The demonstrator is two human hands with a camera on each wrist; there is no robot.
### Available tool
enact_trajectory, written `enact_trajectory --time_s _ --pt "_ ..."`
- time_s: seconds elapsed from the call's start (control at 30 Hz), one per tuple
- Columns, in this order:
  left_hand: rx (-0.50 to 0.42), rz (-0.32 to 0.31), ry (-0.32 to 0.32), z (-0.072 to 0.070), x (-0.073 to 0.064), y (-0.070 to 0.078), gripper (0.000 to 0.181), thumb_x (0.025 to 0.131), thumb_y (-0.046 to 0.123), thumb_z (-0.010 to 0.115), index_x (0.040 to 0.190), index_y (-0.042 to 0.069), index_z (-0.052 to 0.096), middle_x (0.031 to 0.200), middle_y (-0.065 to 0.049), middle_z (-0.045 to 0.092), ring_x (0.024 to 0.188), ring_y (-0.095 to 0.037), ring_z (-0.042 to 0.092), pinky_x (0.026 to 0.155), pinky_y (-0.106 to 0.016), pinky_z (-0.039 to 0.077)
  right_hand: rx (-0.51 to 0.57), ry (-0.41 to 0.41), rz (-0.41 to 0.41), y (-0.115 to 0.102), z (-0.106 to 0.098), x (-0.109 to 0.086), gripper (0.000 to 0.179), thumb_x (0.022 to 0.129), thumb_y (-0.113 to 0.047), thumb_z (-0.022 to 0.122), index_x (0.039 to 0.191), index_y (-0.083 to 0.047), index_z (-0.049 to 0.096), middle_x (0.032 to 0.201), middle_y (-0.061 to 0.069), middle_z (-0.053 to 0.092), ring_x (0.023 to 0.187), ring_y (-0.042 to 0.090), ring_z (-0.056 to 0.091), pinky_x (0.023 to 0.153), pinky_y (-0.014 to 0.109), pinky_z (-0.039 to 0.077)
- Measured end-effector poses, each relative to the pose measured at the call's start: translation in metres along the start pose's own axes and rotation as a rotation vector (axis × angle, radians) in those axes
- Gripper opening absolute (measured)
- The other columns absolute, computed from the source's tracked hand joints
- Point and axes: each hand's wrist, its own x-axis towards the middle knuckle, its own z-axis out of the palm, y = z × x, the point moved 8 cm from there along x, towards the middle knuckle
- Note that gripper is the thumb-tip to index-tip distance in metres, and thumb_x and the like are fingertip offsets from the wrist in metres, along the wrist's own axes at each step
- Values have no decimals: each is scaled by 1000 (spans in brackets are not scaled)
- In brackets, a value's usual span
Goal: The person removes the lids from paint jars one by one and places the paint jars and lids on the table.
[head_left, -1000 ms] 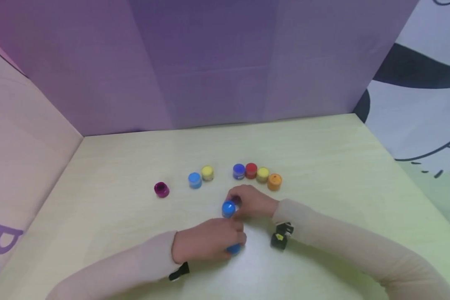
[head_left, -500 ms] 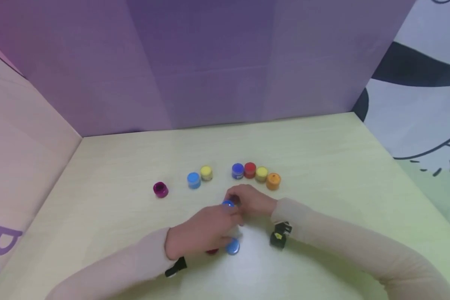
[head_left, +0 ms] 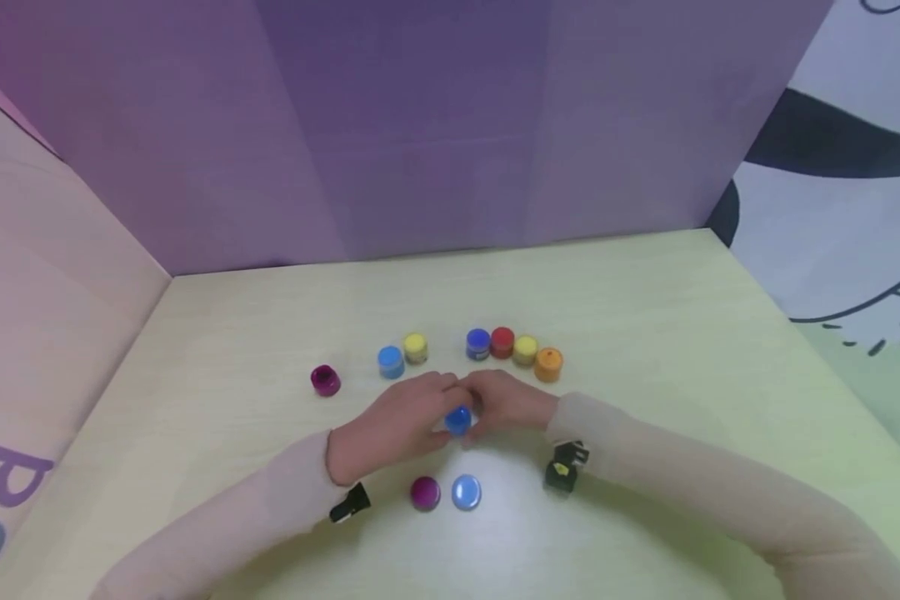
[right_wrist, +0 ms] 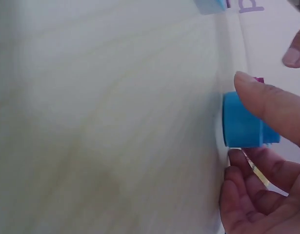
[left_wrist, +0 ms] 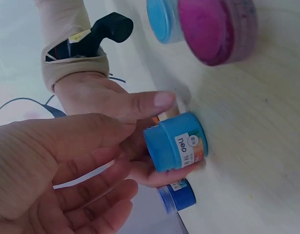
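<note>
A small blue paint jar (head_left: 458,422) stands on the table between my hands, its threaded rim bare in the left wrist view. My right hand (head_left: 506,402) holds it between the thumb and fingers, as the right wrist view also shows the jar (right_wrist: 242,121). Close against the jar's other side is my left hand (head_left: 399,421); in the left wrist view its loosely bent fingers hold nothing, and the jar (left_wrist: 176,142) sits beyond them. Nearer me on the table lie a light-blue round lid (head_left: 466,492) and a magenta lid (head_left: 424,493), side by side.
Behind the hands stand several capped jars: dark blue (head_left: 477,343), red (head_left: 502,342), yellow (head_left: 526,350) and orange (head_left: 548,364) in a row. Left of them are another yellow jar (head_left: 416,347), a light-blue jar (head_left: 391,362) and an uncapped magenta jar (head_left: 325,380). A purple panel (head_left: 435,133) closes the back.
My left hand has let go of the light-blue lid on the table and moved up and away to the jar, uncovering the magenta lid. My right hand has stayed on the jar.
</note>
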Motion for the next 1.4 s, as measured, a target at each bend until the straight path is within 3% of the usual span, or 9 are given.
enact_trajectory --time_s 0.13,0.37,0.53,0.77,0.93,1.17,1.27,1.4 --pt "22 -11 -17 4 3 -3 37 79 15 76 112 10 62 95 0 61 81 -12 53 73 -21 47 -26 -14 -14 3 -3 -4 61 67 -23 85 120 -8 59 114 4 64 108 19 57 98 36 42" --pt "25 -75 -99 18 12 -11 40 79 17 76 116 11 61 94 0 60 79 -12 53 70 -21 46 -7 -28 -16 10 -14 -14 56 71 -22 82 120 -8 59 116 2 63 113 22 55 100 39 42" --pt "29 -83 -149 29 20 -13 38 81 14 73 117 11 62 91 -1 61 75 -12 53 69 -20 46 17 4 -76 11 -21 -18 44 73 -19 80 113 -12 63 109 -2 65 108 19 57 96 38 45" --pt "36 -109 -176 32 23 -15 30 82 16 73 110 10 65 89 0 62 74 -11 52 70 -20 46 37 50 -73 12 -27 -22 38 75 -17 79 110 -11 65 106 -1 66 103 20 58 92 38 47" --pt "37 -143 -156 24 13 -26 23 80 16 75 101 11 66 85 2 60 73 -11 51 69 -21 46 9 63 -103 9 -26 -24 37 75 -18 79 109 -10 65 106 -1 66 103 18 59 93 38 47" --pt "-8 -236 -103 11 -13 -59 28 78 14 76 102 8 65 93 -1 61 82 -15 55 77 -29 50 4 53 -115 7 -22 -27 36 76 -22 78 108 -11 65 105 -2 66 101 17 59 92 38 46" --pt "-12 -254 -59 -1 -24 -70 32 77 13 77 106 4 64 98 -4 63 87 -18 58 80 -33 51 8 58 -120 6 -23 -28 36 77 -22 78 108 -11 65 105 -1 65 101 18 59 91 38 47" --pt "37 -251 21 -17 -34 -84 31 75 8 77 102 -1 64 91 -7 62 80 -18 57 74 -33 52 29 57 -133 5 -24 -28 35 78 -21 77 109 -9 64 106 1 66 102 19 60 91 38 48"
